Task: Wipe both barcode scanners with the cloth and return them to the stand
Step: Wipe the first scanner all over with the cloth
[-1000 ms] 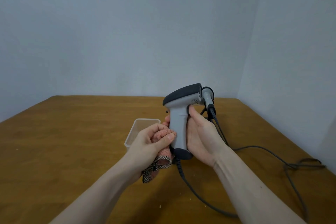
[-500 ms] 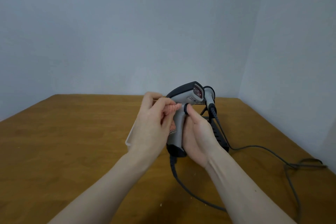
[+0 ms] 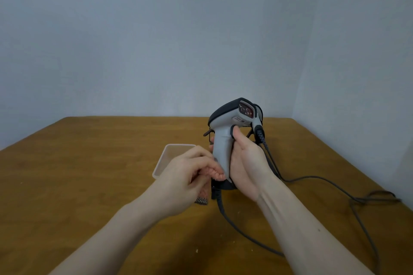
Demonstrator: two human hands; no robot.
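The right hand (image 3: 245, 161) curls round the smooth grey plastic barcode scanner with a black top (image 3: 225, 131), held upright. The left hand (image 3: 187, 176) bunches the checked woven cloth (image 3: 201, 200) against the handle's near side. Left of that hand sits a clear plastic box with round corners (image 3: 161, 164). A thin dark cord (image 3: 324, 179) trails right over the wide brown wooden table (image 3: 89, 163).

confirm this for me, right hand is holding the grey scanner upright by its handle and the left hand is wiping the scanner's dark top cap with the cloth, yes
Not quite. The head view shows the left hand with the cloth down at the lower handle, not the dark top cap. The rest holds: the right hand holds the grey scanner upright by its handle.
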